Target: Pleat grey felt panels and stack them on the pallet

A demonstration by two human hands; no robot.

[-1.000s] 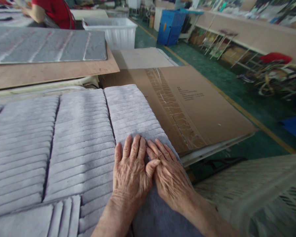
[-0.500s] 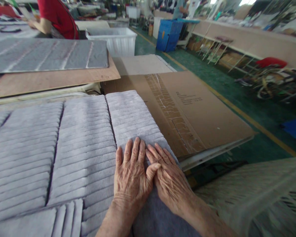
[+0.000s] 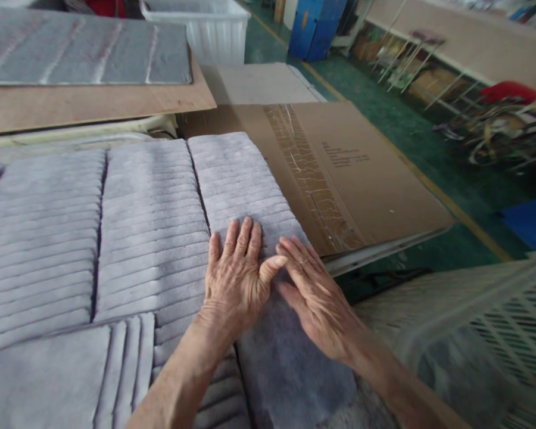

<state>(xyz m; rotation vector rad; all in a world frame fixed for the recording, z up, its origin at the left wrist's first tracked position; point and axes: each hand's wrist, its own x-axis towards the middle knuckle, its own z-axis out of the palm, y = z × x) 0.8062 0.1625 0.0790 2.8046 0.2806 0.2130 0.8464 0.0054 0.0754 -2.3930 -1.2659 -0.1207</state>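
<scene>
My left hand (image 3: 236, 271) lies flat, fingers spread, on the right-hand row of overlapping grey fabric pieces (image 3: 241, 179). Beside it, tilted towards its edge with fingers stretched out, is my right hand (image 3: 317, 298), at the right border of the same row. Neither hand grips anything. A larger grey fabric piece (image 3: 295, 375) shows below and between the hands. To the left run more rows of plush-looking grey pieces (image 3: 156, 190), each piece lapped over its neighbour. At lower left, a few grey pieces (image 3: 49, 375) lie fanned on top.
A flattened cardboard sheet (image 3: 375, 190) lies beyond the rows on the right. A pale plastic crate (image 3: 429, 322) stands at lower right. Behind are a board with a striped grey sheet (image 3: 89, 50), a white tub (image 3: 214, 33) and a blue cabinet (image 3: 315, 27).
The view has tipped downward, so the surroundings sit higher in the picture. My right hand has rolled towards its edge and its fingers have drawn away from my left hand, which stays flat.
</scene>
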